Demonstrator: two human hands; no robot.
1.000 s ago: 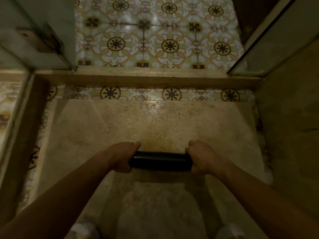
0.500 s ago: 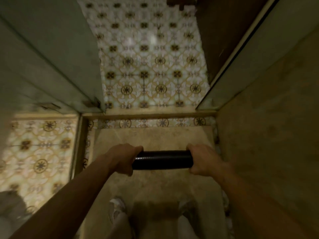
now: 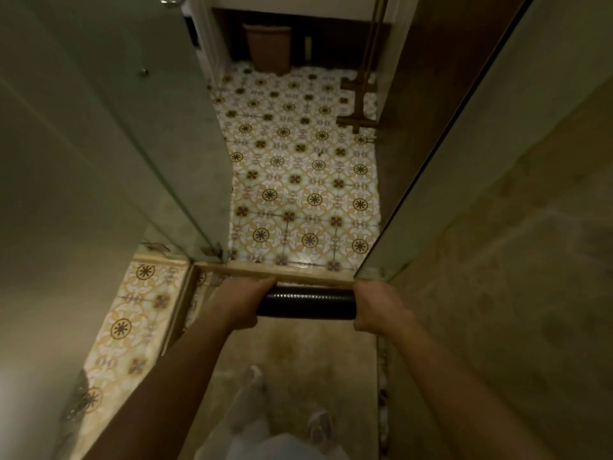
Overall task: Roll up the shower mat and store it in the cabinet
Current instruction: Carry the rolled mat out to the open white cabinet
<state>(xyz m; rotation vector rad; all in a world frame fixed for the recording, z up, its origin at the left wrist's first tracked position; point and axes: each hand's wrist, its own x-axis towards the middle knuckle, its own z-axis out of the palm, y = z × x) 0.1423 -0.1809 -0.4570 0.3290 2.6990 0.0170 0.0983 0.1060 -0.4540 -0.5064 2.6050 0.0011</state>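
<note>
The shower mat [image 3: 305,302] is a tight black roll, held level in front of me above the beige shower floor. My left hand [image 3: 240,305] grips its left end and my right hand [image 3: 373,307] grips its right end. Both ends of the roll are hidden inside my fists. The roll hangs just short of the raised stone threshold [image 3: 275,272] of the shower. No cabinet is clearly in view.
A glass shower door [image 3: 116,127] stands open on the left and a glass panel [image 3: 464,144] lines the right. Patterned floor tiles [image 3: 305,180] stretch ahead to a brown basket [image 3: 268,46]. Brass pipes [image 3: 360,94] run along the right. My feet [image 3: 285,403] stand on the shower floor.
The view has risen and tipped forward, so more bathroom floor and the far basket show. The rolled mat has lifted off the floor with both hands still gripping it.
</note>
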